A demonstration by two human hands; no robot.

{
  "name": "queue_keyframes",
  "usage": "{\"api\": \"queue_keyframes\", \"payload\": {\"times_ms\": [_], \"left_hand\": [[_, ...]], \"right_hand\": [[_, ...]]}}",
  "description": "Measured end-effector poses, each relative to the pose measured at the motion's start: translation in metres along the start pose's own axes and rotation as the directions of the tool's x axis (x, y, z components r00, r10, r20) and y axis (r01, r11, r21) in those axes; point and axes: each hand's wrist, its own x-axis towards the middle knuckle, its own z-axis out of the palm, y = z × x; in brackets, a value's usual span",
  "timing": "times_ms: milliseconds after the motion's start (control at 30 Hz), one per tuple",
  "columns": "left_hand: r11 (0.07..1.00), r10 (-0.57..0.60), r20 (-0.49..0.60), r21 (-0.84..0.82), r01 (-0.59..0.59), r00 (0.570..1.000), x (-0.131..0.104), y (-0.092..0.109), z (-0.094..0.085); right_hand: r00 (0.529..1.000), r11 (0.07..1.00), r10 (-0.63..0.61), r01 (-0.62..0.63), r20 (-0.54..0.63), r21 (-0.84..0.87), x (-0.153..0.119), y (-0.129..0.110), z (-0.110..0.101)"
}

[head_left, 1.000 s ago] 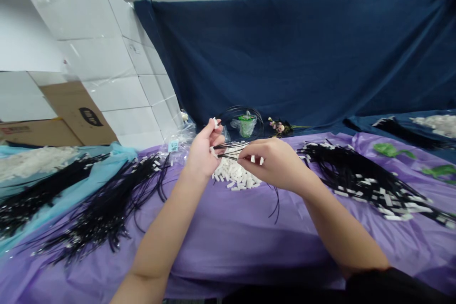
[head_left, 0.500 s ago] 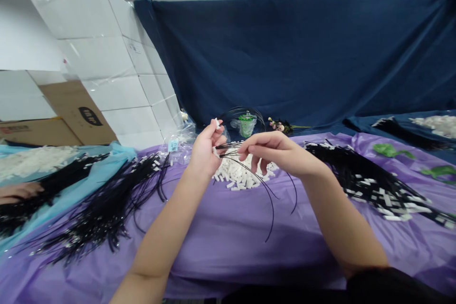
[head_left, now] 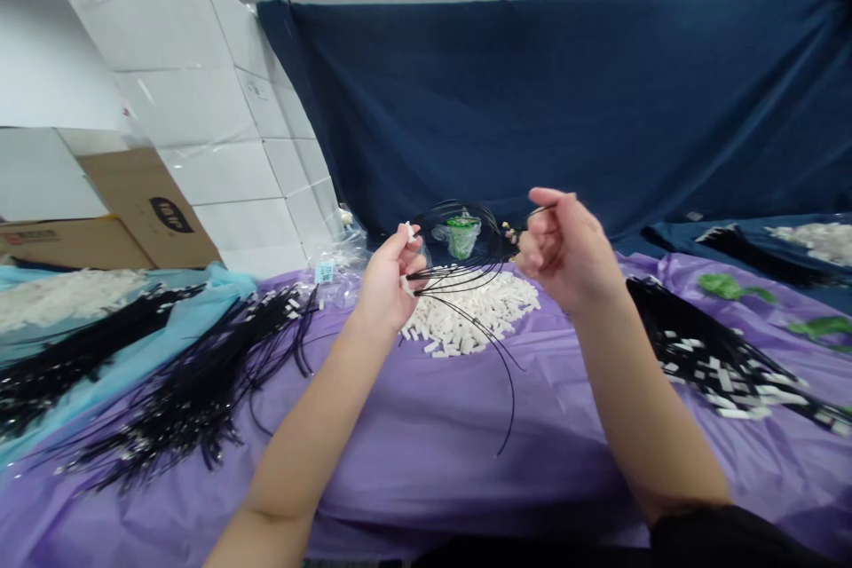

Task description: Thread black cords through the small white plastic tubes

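My left hand [head_left: 390,282] is closed around a bundle of thin black cords [head_left: 459,277], with a small white piece [head_left: 410,232] between its thumb and finger. The cords fan out to the right, some looping upward and others hanging down. My right hand [head_left: 565,248] is raised at the right, its fingers curled in a pinch on what looks like the end of one black cord. Below and between the hands lies a heap of small white pieces [head_left: 466,319] on the purple cover [head_left: 426,426].
Black cords [head_left: 200,382] lie at the left, and more cords with white tags [head_left: 719,364] at the right. A wrapped green-topped cup [head_left: 461,235] stands behind the heap. White boxes [head_left: 232,231] are stacked at the back left. Green leaves [head_left: 725,286] lie at the right.
My right hand has moved up and right, away from the left hand, and turned. The cords now loop higher between the hands. A person's hand at the far left has left the view.
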Motion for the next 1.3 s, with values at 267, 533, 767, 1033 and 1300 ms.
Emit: {"api": "queue_keyframes", "payload": {"times_ms": [267, 533, 767, 1033, 1300], "left_hand": [[0.992, 0.084, -0.013, 0.097, -0.082, 0.996, -0.003, -0.005, 0.003], [0.941, 0.246, 0.085, 0.219, -0.259, 0.965, -0.007, -0.012, 0.004], [0.913, 0.297, 0.193, 0.229, -0.337, 0.935, -0.019, -0.012, 0.008], [0.89, 0.332, 0.233, 0.244, -0.386, 0.914, -0.025, -0.013, 0.009], [0.89, 0.327, 0.241, 0.247, -0.383, 0.914, -0.024, -0.013, 0.007]], "right_hand": [[0.952, 0.947, -0.307, 0.305, 0.001, 0.103, -0.007, -0.025, 0.011], [0.984, 0.898, -0.172, 0.175, 0.044, -0.403, -0.025, -0.003, 0.03], [0.95, 0.529, -0.265, 0.285, 0.164, -0.8, -0.027, 0.008, 0.033], [0.949, 0.486, -0.2, 0.311, 0.242, -0.817, -0.025, 0.006, 0.032], [0.946, 0.48, -0.195, 0.323, 0.26, -0.816, -0.025, 0.003, 0.031]]}}
